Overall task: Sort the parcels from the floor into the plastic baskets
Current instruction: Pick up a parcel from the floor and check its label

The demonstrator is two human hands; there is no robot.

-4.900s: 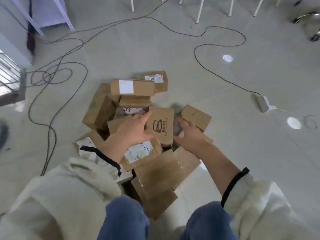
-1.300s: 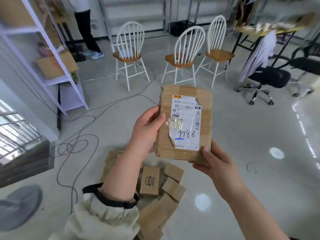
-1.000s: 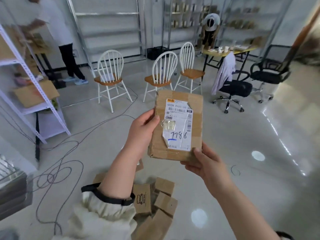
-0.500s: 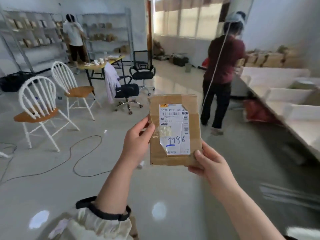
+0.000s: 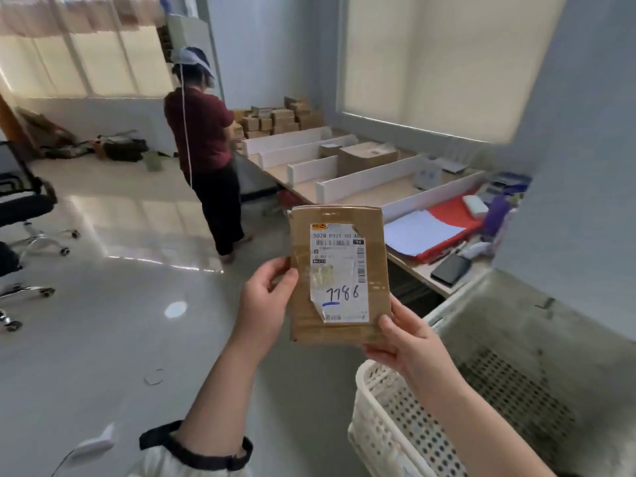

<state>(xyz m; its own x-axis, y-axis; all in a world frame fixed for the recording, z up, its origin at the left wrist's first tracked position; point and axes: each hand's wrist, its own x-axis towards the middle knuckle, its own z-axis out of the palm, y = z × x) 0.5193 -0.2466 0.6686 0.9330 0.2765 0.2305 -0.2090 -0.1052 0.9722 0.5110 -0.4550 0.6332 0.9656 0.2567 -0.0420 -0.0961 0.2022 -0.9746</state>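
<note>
I hold a flat brown cardboard parcel [image 5: 375, 235] upright in front of me, its white label marked 1786 facing me. My left hand [image 5: 265, 301] grips its left edge, thumb on the front. My right hand [image 5: 402, 339] pinches its lower right corner. A large white perforated plastic basket [image 5: 382, 425] stands at the lower right, below and right of the parcel; my right forearm crosses above its near rim. Nothing shows in the visible part of the basket.
A person in a dark red top [image 5: 206, 142] stands ahead beside a long table with white dividers [image 5: 364, 184] holding boxes. Papers, a red folder and a phone [image 5: 451, 270] lie on its near end. Black office chairs [image 5: 24, 208] stand at the left.
My view has swung right, away from the parcel pile and white chairs, to the table and the basket. Both hands still hold the same parcel in the same way.
</note>
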